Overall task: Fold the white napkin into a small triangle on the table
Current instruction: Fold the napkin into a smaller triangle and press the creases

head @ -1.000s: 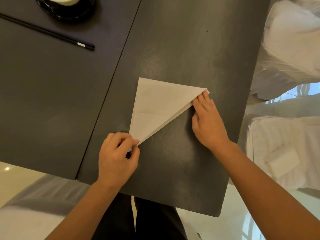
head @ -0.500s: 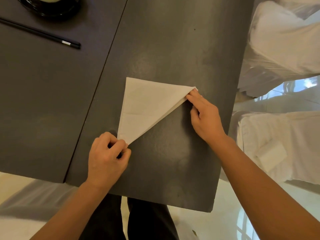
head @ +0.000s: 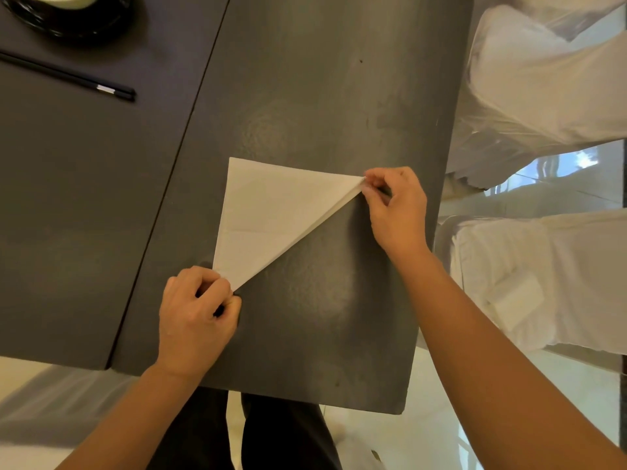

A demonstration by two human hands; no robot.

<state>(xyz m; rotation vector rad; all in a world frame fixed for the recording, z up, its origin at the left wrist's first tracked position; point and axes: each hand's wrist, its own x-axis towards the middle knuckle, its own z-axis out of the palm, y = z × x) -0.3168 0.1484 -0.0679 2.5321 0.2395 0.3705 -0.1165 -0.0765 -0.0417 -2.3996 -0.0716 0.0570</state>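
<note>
My left hand [head: 196, 317] and right hand [head: 395, 205] pinch opposite corners of the napkin [head: 271, 218] triangle; next I should fold it smaller.

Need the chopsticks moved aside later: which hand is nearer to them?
Left. The left hand pinches the napkin at its near corner, below the chopsticks; the right hand is farther, pinching the right corner.

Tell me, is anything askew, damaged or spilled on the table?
Nothing stands out. The napkin lies flat as a neat triangle, with the left hand pinching its near corner and the right hand pinching its right corner. The chopsticks lie together. No spill or tear shows.
</note>
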